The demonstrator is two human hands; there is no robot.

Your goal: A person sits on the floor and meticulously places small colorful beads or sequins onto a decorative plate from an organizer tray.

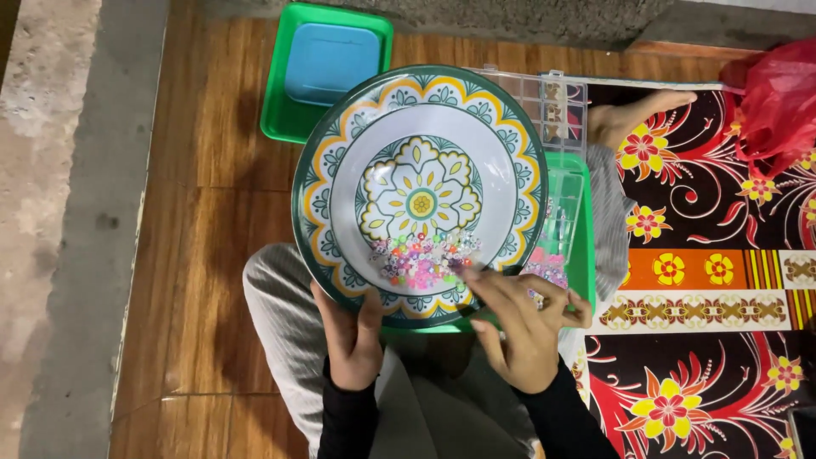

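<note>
Our left hand clasps the patterned round plate's rim — our right hand, fingers loosely spread and unclenched, touches glossy pastel beads.

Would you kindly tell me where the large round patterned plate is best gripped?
Probably by the near rim of the large round patterned plate, from the person's side: it is broad and shallow, loose colourful beads pool there, and the left hand already clasps that edge.

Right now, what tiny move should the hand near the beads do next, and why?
Probably pinch one bead: the right hand has its fingertips at the edge of the colourful bead pile, while the left hand grips the patterned plate by its rim.
</note>
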